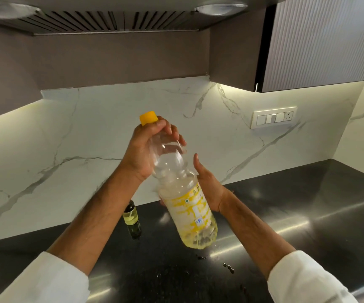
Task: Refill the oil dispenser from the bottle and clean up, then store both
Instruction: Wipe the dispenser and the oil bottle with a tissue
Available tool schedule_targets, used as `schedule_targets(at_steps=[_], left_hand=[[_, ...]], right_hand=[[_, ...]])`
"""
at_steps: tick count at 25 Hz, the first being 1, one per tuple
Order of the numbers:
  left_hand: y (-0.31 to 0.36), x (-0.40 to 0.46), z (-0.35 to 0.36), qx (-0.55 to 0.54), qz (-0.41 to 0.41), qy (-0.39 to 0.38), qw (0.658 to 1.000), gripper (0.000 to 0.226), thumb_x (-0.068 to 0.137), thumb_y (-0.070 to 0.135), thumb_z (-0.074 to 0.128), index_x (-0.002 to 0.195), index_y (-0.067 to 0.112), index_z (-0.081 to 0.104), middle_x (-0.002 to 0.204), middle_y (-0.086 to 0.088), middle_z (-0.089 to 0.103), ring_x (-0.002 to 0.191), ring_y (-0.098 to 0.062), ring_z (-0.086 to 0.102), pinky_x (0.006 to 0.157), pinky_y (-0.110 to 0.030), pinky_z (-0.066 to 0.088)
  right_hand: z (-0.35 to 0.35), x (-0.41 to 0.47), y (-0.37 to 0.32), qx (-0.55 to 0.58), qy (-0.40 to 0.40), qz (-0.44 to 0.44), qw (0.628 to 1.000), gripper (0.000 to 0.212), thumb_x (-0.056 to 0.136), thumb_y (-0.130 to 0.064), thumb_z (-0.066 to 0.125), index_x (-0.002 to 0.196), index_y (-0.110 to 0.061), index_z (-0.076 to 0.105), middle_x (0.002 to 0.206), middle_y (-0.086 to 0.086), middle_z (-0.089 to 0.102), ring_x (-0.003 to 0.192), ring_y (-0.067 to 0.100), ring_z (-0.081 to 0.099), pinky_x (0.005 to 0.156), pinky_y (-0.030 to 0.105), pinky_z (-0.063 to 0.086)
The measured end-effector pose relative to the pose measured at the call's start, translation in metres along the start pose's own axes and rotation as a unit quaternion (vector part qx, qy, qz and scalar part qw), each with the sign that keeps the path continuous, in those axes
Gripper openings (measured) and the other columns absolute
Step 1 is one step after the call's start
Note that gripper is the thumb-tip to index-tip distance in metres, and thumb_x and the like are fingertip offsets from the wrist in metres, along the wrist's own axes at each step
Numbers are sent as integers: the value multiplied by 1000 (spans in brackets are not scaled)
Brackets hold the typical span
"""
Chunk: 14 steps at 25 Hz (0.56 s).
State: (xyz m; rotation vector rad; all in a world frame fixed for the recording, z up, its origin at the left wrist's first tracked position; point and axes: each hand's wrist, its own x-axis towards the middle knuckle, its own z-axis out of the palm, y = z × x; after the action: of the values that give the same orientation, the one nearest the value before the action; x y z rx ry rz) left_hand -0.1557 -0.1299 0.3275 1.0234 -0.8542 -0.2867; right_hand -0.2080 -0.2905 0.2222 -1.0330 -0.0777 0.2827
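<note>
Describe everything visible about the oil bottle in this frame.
The oil bottle is clear plastic with a yellow cap still on and a yellow-and-white label. It is held above the dark counter, tilted with its neck up and to the left. A little yellow oil sits at its base; the rest looks empty. The left hand grips its neck and shoulder, and the right hand supports the labelled body from behind.

Oil dispenser [132, 219] is half hidden behind the left forearm; its top is not seen. Right hand [207, 184] fingers are covered by the bottle [183, 193]. Bottle label text is blurred, unreadable. Range hood [111, 16] is cut off by the top edge.
</note>
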Motion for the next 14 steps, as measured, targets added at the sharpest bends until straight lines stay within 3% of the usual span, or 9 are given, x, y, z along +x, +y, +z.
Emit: schedule_targets(at_steps=[3,7,9,11,13,14], left_hand=[[11,4,-18,64,38,82,994,16,84,20,61,70,14,65,74,-8,65,77,-36,69,70,-42,57],[3,4,-39,148,81,204,964,16,90,17,60,75,15,67,73,-7,70,78,-37,71,71,-46,58],[-5,5,-39,160,93,238,954,18,92,15,61,75,16,68,71,-6,71,76,-36,71,73,-50,57],[-12,6,-37,154,94,268,946,23,92,15,61,71,18,70,68,-6,71,73,-34,71,72,-50,56],[-16,4,-38,143,88,290,942,28,91,16,62,65,21,71,67,-5,71,72,-34,70,71,-48,56],[-17,2,-40,139,83,291,943,29,90,17,62,64,22,71,67,-5,71,72,-34,70,70,-47,55]], right_hand=[[-30,-16,12,-43,99,-63,992,79,100,-68,29,139,-6,59,138,17,63,126,31,61,109,45,47],[-28,-29,61,-142,171,-162,961,54,99,-52,36,137,-20,59,133,-2,69,127,12,62,110,37,43],[-7,-26,85,-210,157,-190,946,47,108,-46,32,149,-28,46,149,-14,55,139,2,47,115,25,36],[12,-23,103,-262,157,-198,931,56,106,-50,32,160,-38,20,165,-23,24,150,-7,21,120,17,23],[17,-19,115,-325,192,-217,900,67,103,-59,30,161,-43,1,167,-28,1,152,-8,1,121,19,12],[15,-17,118,-339,209,-222,890,70,101,-65,30,161,-43,3,167,-25,5,153,-6,4,123,24,13]])
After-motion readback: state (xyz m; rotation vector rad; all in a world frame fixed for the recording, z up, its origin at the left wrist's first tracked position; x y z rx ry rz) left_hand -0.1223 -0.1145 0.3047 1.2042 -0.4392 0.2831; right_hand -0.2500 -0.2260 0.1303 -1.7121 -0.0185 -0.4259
